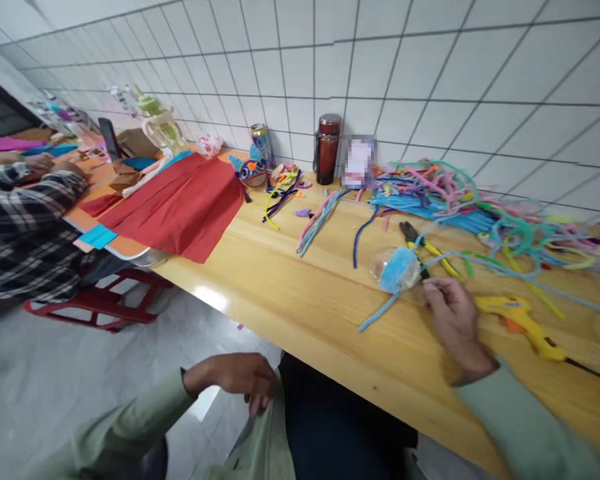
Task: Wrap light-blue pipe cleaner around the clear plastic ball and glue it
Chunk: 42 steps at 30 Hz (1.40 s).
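My left hand (243, 379) hangs below the table's front edge, beside the hem of a green jacket (260, 437). Its fingers are loosely bent and a little apart, with nothing visible in them. On the table my right hand (453, 317) has its thumb and fingertips pinched together at the right side of a clear plastic ball (413, 272). What the pinch holds is hidden. Light blue pipe cleaner (397, 270) is bunched at the ball, and one end sticks out toward the front. Pliers (443, 259) with yellow handles lie just behind my fingers.
Right of my hand lies a yellow glue gun (523, 323) with a black cord. Coloured pipe cleaners (440, 200) are heaped along the wall. A brown thermos (327, 150), a can (263, 143) and red sheets (180, 207) stand or lie leftward. A person in a plaid sleeve (30, 207) sits far left.
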Available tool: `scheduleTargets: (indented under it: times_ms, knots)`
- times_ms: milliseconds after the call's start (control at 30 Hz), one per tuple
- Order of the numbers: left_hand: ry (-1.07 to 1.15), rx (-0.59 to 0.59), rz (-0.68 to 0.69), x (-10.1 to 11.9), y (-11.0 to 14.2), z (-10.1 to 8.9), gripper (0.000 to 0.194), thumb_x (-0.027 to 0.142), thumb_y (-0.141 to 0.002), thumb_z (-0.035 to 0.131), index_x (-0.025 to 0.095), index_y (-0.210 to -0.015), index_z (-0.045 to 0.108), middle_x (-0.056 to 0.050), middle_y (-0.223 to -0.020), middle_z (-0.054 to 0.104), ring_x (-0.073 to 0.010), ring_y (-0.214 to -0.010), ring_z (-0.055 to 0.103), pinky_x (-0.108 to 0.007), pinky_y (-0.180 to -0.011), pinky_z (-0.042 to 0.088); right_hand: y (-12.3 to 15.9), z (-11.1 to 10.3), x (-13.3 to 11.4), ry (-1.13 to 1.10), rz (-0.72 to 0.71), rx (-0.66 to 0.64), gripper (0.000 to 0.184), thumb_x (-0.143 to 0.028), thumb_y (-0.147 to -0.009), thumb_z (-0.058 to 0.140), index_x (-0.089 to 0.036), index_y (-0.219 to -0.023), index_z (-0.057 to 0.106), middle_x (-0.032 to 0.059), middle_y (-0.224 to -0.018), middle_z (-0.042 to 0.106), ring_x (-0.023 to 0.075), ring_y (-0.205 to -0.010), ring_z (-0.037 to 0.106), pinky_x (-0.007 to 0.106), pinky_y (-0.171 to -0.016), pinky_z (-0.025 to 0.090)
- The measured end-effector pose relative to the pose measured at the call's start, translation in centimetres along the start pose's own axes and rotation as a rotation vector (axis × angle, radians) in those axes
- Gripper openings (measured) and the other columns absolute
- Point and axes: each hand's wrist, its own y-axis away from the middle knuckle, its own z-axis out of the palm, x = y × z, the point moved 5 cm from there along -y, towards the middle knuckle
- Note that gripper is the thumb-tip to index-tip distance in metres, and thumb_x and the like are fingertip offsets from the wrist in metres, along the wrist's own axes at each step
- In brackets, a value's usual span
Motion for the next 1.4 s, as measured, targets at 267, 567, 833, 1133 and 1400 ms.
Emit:
scheduleTargets:
  times_ms: [267, 567, 833, 1133, 1400]
  knots:
    - [-0.204, 0.594, 0.925, 21.5, -4.8, -1.0, 0.039, 0.051, -0.105, 0.058, 0.017, -0.091, 0.070, -0.003, -0.084, 0.069, -0.0133, -0.071, 0.060, -0.026, -0.068, 0.050, -0.2, -0.2, -0.4, -0.019, -0.046, 0.036, 0.027, -0.050, -0.097, 0.063, -0.024, -0.097, 0.064, -0.0032, -0.071, 0.061, 0.0168, -0.061, 0.056, 0.032, -0.062, 0.048]
    - [-0.635, 0.545, 1.323, 26.0, -16.4, 1.5, 0.072, 0.060, -0.095, 0.072, 0.021, -0.152, 0.052, -0.020, -0.153, 0.057, -0.0358, -0.145, 0.055, -0.056, -0.120, 0.049, 0.4, 0.1, -0.1, -0.018, -0.066, -0.042, 0.030, -0.051, -0.101, 0.066, -0.024, -0.114, 0.070, 0.0051, -0.094, 0.077, 0.0219, -0.077, 0.071, 0.036, -0.070, 0.058]
    - [-0.718, 0.361, 1.366, 25.1, -16.4, 1.1, 0.066, 0.057, -0.103, 0.063, 0.022, -0.158, 0.049, -0.020, -0.151, 0.064, -0.0373, -0.144, 0.059, -0.057, -0.122, 0.048, 0.9, 0.7, -1.7, 0.008, -0.177, -0.123, 0.028, -0.040, -0.103, 0.068, -0.025, -0.126, 0.070, 0.0054, -0.098, 0.076, 0.0221, -0.086, 0.073, 0.038, -0.076, 0.062]
    - [-0.683, 0.304, 1.282, 24.3, -17.1, 1.0, 0.101, 0.057, -0.090, 0.082, 0.025, -0.170, 0.029, -0.023, -0.165, 0.048, -0.0411, -0.152, 0.052, -0.062, -0.128, 0.044, 1.0, 0.6, -2.9, 0.030, -0.213, -0.120, 0.025, -0.029, -0.102, 0.065, -0.028, -0.127, 0.068, 0.0033, -0.098, 0.072, 0.0205, -0.082, 0.070, 0.037, -0.073, 0.062]
    - [-0.693, 0.331, 1.332, 24.6, -16.5, 1.2, 0.091, 0.054, -0.091, 0.083, 0.024, -0.163, 0.038, -0.022, -0.156, 0.055, -0.0407, -0.148, 0.055, -0.061, -0.124, 0.048, 1.1, 0.4, -3.7, 0.049, -0.241, -0.154, 0.034, -0.026, -0.103, 0.064, -0.030, -0.137, 0.063, 0.0050, -0.107, 0.072, 0.0194, -0.081, 0.069, 0.037, -0.073, 0.063]
